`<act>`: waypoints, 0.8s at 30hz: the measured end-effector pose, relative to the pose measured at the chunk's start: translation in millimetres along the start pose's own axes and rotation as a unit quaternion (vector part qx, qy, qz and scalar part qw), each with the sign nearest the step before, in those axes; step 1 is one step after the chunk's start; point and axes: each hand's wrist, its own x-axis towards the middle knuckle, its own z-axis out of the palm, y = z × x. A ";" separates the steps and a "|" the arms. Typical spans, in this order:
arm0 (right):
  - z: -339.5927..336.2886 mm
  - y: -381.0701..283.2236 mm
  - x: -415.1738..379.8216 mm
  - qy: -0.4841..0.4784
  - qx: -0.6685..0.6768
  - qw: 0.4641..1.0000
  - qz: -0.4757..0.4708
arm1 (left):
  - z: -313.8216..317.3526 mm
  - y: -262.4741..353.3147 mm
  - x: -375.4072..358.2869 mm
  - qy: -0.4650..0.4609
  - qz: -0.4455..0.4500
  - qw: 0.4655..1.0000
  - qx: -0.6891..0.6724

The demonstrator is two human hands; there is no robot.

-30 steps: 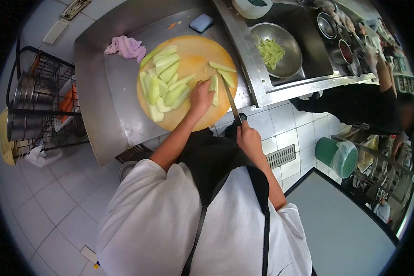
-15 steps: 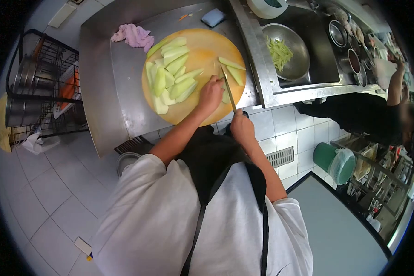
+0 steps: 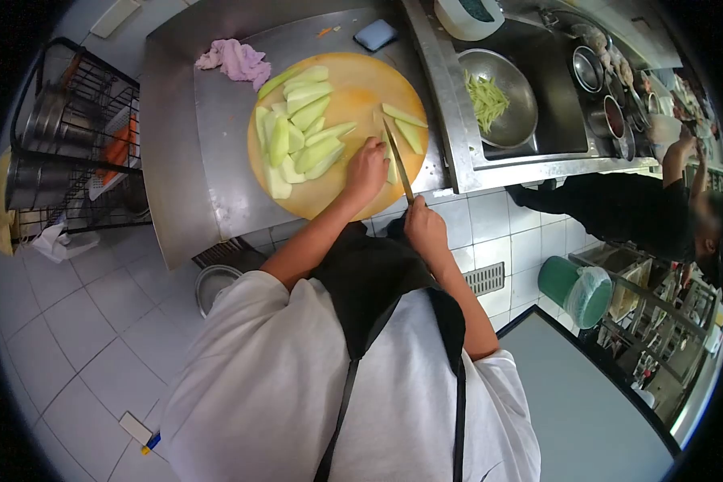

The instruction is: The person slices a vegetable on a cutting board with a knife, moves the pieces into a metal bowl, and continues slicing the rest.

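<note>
On a round yellow cutting board (image 3: pixel 353 88) lies a heap of pale green vegetable pieces (image 3: pixel 297 120) at the left. My right hand (image 3: pixel 424 229) is closed round the handle of a knife (image 3: pixel 399 160), whose blade points up and away over the board's right part. Just left of the blade, my left hand (image 3: pixel 367 169) presses its bent fingers on a green vegetable piece (image 3: pixel 390 163). Two more cut pieces (image 3: pixel 407 127) lie beyond and right of the knife tip.
A metal bowl (image 3: pixel 518 100) with green strips stands by the sink at the right. A pink cloth (image 3: pixel 237 63) and a blue sponge (image 3: pixel 375 35) lie behind the board. Another person (image 3: pixel 618 210) in dark clothes stands far right; a wire rack (image 3: pixel 76 153) is left.
The blade has shifted slightly left at its tip, still beside my left fingers. Both hands stay almost in place. The view has turned slightly, and the other person's raised arm has moved.
</note>
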 end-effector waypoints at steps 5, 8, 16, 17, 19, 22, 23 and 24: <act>-0.5 0.6 -5.3 -0.010 0.002 1.000 0.001 | -2.2 2.2 -0.1 0.004 0.001 1.000 -0.003; 2.8 0.5 -4.5 -0.023 0.002 1.000 0.008 | -4.3 3.3 -0.7 -0.005 0.007 1.000 -0.011; 22.6 6.1 31.4 -0.021 0.037 0.999 0.005 | -3.1 -2.5 -1.2 -0.004 0.025 1.000 -0.017; 18.1 9.8 33.1 -0.032 0.038 0.999 0.003 | -1.0 -2.8 -0.4 0.006 0.027 0.999 -0.026; 10.1 17.8 33.0 -0.023 0.043 0.999 -0.009 | 1.2 -0.3 -3.5 0.015 0.028 0.999 -0.026; 6.0 10.5 28.1 0.004 0.043 0.999 -0.012 | -0.1 -2.7 -6.2 0.046 0.031 0.998 -0.027; 4.1 7.3 24.2 0.017 0.041 0.999 -0.007 | 0.3 -2.8 -7.7 0.058 0.035 0.997 -0.029; 1.0 4.0 20.1 0.016 0.038 0.999 -0.011 | -1.3 -2.0 -8.9 0.055 0.036 0.997 -0.035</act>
